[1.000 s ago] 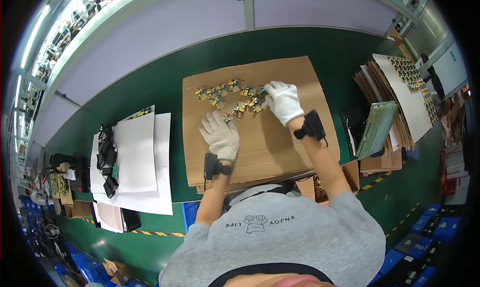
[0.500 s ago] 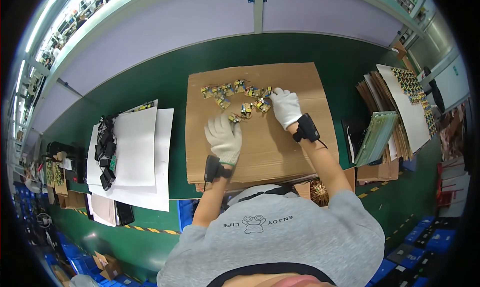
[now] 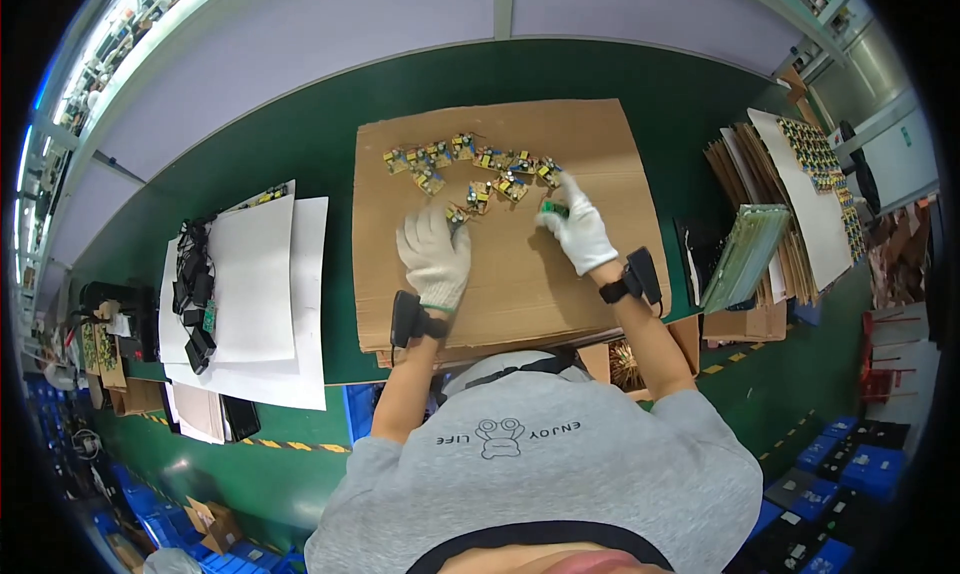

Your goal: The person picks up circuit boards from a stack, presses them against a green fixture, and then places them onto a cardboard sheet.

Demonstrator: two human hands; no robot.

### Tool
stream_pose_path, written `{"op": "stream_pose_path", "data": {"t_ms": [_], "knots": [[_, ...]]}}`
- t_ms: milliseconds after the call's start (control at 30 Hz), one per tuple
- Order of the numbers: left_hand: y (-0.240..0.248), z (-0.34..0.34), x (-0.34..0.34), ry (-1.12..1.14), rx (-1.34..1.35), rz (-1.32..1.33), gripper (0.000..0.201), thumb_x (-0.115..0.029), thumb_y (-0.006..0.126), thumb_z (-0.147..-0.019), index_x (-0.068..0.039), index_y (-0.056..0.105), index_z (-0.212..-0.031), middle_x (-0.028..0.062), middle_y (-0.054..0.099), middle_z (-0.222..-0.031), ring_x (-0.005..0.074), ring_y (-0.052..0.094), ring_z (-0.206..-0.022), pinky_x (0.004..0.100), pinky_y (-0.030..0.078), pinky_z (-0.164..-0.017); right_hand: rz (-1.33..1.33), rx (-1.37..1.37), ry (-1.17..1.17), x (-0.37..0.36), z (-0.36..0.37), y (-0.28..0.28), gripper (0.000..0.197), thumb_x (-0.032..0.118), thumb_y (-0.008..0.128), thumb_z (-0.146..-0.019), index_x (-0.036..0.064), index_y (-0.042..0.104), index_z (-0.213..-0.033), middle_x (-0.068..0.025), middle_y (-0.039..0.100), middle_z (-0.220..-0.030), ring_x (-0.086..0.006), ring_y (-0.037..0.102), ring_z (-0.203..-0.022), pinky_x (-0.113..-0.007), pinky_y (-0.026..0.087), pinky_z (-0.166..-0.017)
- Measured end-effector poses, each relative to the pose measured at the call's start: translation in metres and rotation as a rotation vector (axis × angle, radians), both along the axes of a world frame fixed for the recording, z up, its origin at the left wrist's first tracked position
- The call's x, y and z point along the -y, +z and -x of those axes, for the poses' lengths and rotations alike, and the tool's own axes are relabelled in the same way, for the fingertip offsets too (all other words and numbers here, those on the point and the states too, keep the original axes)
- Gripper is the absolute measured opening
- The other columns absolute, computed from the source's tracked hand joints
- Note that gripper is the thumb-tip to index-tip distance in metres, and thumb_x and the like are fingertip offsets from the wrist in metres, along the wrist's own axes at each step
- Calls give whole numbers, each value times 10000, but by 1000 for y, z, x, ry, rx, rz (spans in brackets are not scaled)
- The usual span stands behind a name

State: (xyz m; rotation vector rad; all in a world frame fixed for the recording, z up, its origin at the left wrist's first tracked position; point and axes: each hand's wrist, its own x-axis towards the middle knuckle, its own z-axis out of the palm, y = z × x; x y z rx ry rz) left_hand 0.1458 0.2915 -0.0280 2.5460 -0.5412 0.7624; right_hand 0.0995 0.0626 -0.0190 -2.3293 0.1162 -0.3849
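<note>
Several small circuit boards with yellow and blue parts lie in a loose cluster on a brown cardboard sheet. My left hand, in a white knit glove, rests on the cardboard with fingers stretched out; its fingertips are beside the nearest board. My right hand, also white-gloved, is at the cluster's right side. A circuit board with a green face shows between its thumb and index finger, partly hidden by the hand. Beyond the index fingertip lies another board.
White sheets carry black adapters with cables on the left. To the right stand upright cardboard sheets, translucent green trays and a white sheet of boards. A pale partition borders the green table.
My right hand has drawn back toward me from the cluster's right end. One more board lies there, and a green-faced board now shows at the hand. My left hand stays by the nearest board.
</note>
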Motion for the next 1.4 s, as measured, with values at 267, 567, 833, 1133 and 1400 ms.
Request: {"op": "stream_pose_path", "data": {"t_ms": [267,567,833,1133,1400], "knots": [[-5,-3,0,7,16,26,431,-227,663,-744,-47,544,-1118,99,579,-1081,316,503,-1073,475,378,-952,242,434,-149,-7,-2,-2,612,48,773,-694,4,488,-1234,-127,593,-871,-236,616,-717,-353,505,-628],[0,-1,-1,9,7,18,404,-203,670,-735,-54,545,-1090,96,577,-1058,310,515,-1051,469,386,-946,466,285,-266,-2,-5,-1,200,100,754,-686,72,629,-840,-118,617,-747,-303,597,-671,-398,483,-598],[-6,-3,-1,26,30,26,407,-232,688,-740,-63,548,-1084,115,576,-1064,326,511,-1049,496,376,-946,398,247,74,-45,11,5,214,273,686,-812,76,611,-776,-96,584,-667,-317,571,-624,-426,459,-592],[-17,-2,-8,298,-162,61,390,-264,718,-741,-96,618,-1078,102,607,-972,323,556,-951,481,406,-857,289,-42,-145,-19,5,1,442,310,748,-737,55,604,-1067,-155,624,-817,-336,615,-770,-433,499,-702],[5,0,11,66,-129,-63,665,-426,669,-716,-88,496,-1261,162,461,-1258,367,402,-1183,502,330,-976,381,199,-143,-45,-12,-13,296,71,669,-742,55,581,-1024,-148,616,-800,-352,600,-711,-445,479,-651]]}}
